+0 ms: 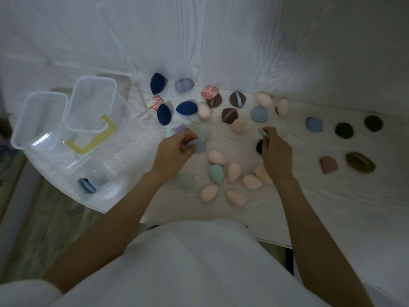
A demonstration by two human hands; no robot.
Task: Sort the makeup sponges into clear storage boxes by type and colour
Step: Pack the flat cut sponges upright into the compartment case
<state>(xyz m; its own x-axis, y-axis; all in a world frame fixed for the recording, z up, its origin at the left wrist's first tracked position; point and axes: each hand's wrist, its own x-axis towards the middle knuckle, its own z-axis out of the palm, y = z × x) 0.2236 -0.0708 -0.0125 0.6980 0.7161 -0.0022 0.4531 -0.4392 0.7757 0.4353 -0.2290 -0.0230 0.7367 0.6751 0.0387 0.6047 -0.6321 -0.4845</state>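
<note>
left hand (177,147) pinches blue puff (198,146); right hand (275,151) grips pale sponge (263,132); 2 clear boxes (66,103) on table (332,196).

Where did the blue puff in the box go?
In the head view, the blue puff lies at the near end of the clear box on the table's left side, left of the left hand.

White wood-grain table (309,196) carries navy egg sponges (186,108) twd far-left, peach eggs (234,172) by near edge, brown striped puffs (237,99) mid-far, pink-white marbled squares (209,92), dk green rounds (344,130) twd right edge, blue puff (314,124), yellow tape (93,139) under clear boxes (39,120).
</note>
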